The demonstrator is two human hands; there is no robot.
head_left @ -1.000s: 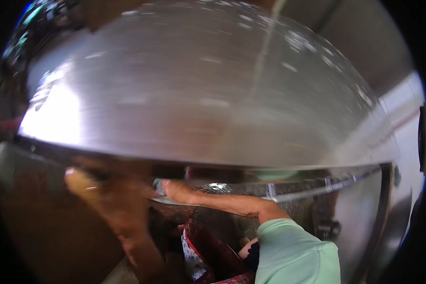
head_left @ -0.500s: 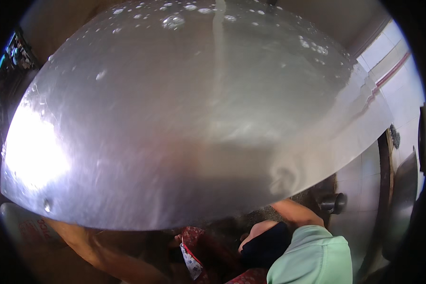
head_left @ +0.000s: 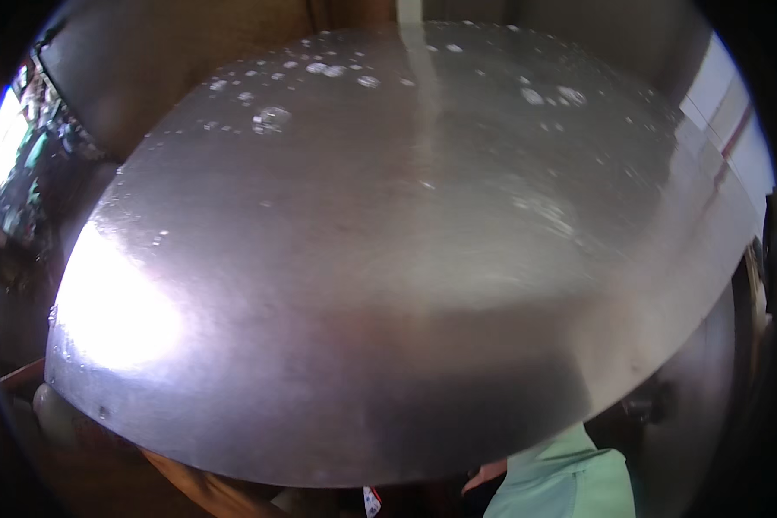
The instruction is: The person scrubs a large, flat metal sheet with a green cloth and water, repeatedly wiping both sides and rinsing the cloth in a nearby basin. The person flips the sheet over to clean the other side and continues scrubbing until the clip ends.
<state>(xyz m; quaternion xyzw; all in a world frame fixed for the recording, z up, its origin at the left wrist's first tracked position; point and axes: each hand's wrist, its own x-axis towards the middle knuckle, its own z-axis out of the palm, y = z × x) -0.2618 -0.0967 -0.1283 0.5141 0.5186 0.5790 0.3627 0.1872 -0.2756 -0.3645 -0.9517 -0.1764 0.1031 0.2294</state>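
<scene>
Large wet steel pan (head_left: pixel 388 259) fills the view; keep it steady and tilted. Hands hidden, grip unknowable.

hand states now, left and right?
Left: only the forearm shows under the big wet metal sheet; grip cannot be told.
Right: hand hidden by the sheet, only a green sleeve visible; cannot be told.

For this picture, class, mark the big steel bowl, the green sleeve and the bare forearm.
steel bowl (head_left: pixel 388 285), head view, on the middle of its wet curved wall.
green sleeve (head_left: pixel 561 483), head view, on the cloth at lower right.
bare forearm (head_left: pixel 203 488), head view, under the bowl's lower rim.
</scene>
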